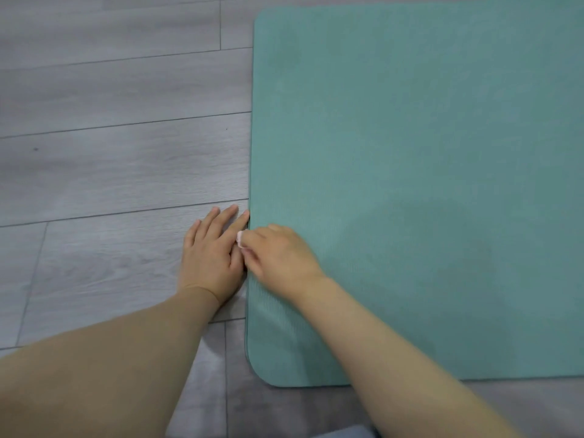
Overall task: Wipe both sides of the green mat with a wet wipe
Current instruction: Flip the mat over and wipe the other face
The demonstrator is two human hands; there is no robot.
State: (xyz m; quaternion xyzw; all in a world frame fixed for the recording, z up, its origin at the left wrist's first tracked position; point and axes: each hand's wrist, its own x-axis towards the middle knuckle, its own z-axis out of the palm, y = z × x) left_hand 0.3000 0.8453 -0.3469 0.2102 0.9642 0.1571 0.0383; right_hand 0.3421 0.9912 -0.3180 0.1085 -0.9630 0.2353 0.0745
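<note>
Head view, looking down at a grey wood-plank floor (120, 172). Nearest the viewer, two bare forearms enter from the bottom edge and converge toward the middle of the scene. A grey patch (341, 433) at the bottom edge cannot be identified. The green mat (410, 153) lies flat on the floor and fills the right part of the scene; its near left corner is rounded, and its long left edge runs away toward the far side. The left hand (208, 257) lies palm down on the floor just beside that left edge, fingers straight and slightly spread, the index finger along the edge of the mat; it holds nothing. The right hand (278, 254) rests on the mat at the same edge, touching the left hand, with its fingers curled round a small white wet wipe (240, 239), of which only a sliver shows at the fingertips. Farther off, the mat's surface lies bare and smooth up to its far left rounded corner, with floor planks beyond and to the left.
</note>
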